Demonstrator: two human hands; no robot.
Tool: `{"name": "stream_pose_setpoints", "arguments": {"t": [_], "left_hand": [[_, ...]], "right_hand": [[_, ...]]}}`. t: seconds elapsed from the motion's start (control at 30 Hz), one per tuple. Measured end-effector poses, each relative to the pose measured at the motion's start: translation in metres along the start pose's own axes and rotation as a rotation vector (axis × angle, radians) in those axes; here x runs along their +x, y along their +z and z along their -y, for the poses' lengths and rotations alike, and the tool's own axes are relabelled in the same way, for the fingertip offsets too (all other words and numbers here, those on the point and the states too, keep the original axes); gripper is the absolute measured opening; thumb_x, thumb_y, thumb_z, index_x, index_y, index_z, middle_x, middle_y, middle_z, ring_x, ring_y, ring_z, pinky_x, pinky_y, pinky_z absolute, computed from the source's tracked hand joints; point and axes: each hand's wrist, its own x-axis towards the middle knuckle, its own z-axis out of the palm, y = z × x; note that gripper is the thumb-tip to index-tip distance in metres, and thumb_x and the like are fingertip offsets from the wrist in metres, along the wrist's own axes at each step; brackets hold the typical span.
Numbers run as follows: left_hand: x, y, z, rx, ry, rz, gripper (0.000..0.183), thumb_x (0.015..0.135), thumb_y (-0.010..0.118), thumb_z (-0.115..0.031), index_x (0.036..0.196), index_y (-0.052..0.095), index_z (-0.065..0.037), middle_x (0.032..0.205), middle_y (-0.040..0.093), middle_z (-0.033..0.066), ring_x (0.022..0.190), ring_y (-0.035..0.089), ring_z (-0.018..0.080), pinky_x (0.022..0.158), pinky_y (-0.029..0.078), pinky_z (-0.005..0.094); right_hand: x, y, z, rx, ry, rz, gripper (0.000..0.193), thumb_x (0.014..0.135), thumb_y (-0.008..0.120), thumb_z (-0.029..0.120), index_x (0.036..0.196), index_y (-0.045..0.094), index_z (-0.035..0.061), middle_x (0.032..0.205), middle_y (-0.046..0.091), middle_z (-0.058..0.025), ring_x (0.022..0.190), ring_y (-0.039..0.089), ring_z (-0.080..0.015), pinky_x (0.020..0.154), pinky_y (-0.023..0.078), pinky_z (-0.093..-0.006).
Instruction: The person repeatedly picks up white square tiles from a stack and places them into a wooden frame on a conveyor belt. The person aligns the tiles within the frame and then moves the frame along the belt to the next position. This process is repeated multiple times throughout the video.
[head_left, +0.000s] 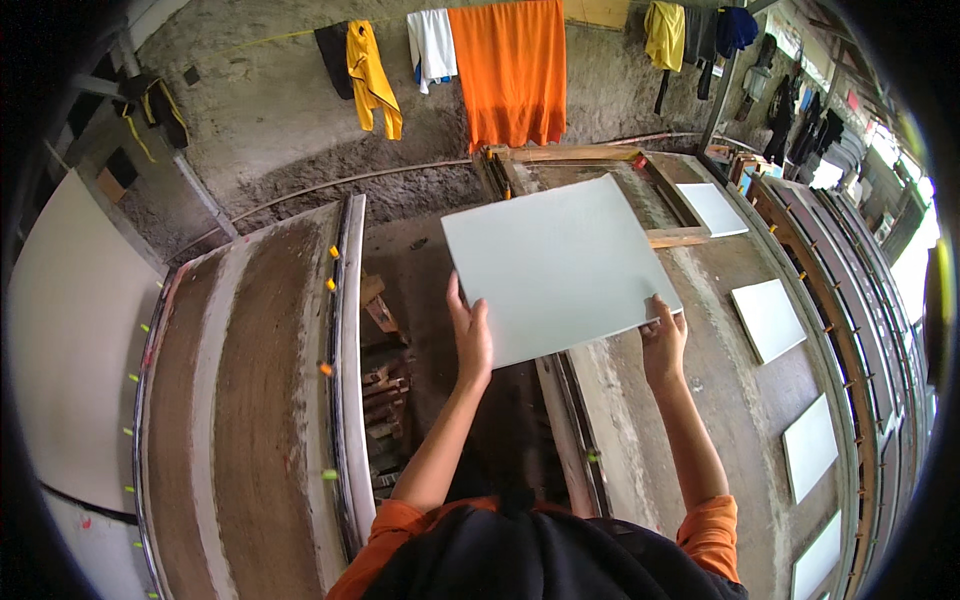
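A white rectangular stretched canvas or flat panel (555,265) is held up in front of me, tilted, over the gap between two long tables. My left hand (472,335) grips its near left edge, thumb on the face and the fingers behind. At its near right corner, my right hand (663,340) pinches the edge with the thumb on top. Both hands are closed on it. Several similar white panels, such as one (768,320) at the right, lie spaced along the far edge of the right table (710,370).
A wooden frame (670,195) rests on the right table's far end. The left table (265,380) has clips along its edges. Wood pieces (385,400) lie in the gap below. An orange cloth (510,75) and garments hang on the back wall. More long tables (850,290) stand at right.
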Motion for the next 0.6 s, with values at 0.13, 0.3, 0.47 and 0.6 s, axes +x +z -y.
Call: {"name": "stream_pose_setpoints", "arguments": {"t": [0.13,0.3,0.47,0.6], "left_hand": [[0.067,0.026,0.024,0.014,-0.003,-0.006,0.063,0.089,0.037,-0.011,0.140,0.000,-0.002,0.143,0.006,0.0226,0.132,0.017,0.0321,0.107,0.016,0.0408],[0.176,0.029,0.069,-0.034,0.042,0.102,0.072,0.087,0.042,-0.004,0.139,-0.008,-0.005,0.142,0.003,0.0187,0.130,0.018,0.0263,0.109,0.012,0.0413],[0.288,0.019,0.090,-0.096,-0.001,0.261,0.076,0.086,0.047,-0.001,0.140,-0.006,-0.010,0.138,0.015,0.0217,0.126,0.028,0.0288,0.105,0.024,0.0438],[0.351,0.028,0.104,-0.068,0.012,0.393,0.076,0.084,0.052,0.002,0.140,0.002,-0.011,0.132,0.025,0.0188,0.118,0.036,0.0244,0.094,0.039,0.0365]], "right_hand": [[0.050,0.046,-0.039,0.050,0.086,-0.068,0.030,0.083,0.059,0.010,0.111,0.047,0.0064,0.102,0.055,-0.0034,0.092,0.055,-0.0163,0.078,0.045,-0.0317],[0.129,0.096,-0.079,-0.023,0.014,-0.074,0.018,0.085,0.058,0.014,0.101,0.052,0.0068,0.092,0.060,-0.0020,0.082,0.058,-0.0147,0.067,0.048,-0.0296],[0.189,0.123,-0.087,-0.134,0.059,-0.122,0.026,0.086,0.055,0.009,0.110,0.048,0.0039,0.102,0.057,-0.0058,0.092,0.057,-0.0180,0.077,0.047,-0.0313],[0.222,0.135,-0.078,-0.157,0.017,-0.152,0.029,0.085,0.055,0.008,0.112,0.047,0.0034,0.104,0.055,-0.0067,0.093,0.056,-0.0174,0.077,0.046,-0.0297]]}}
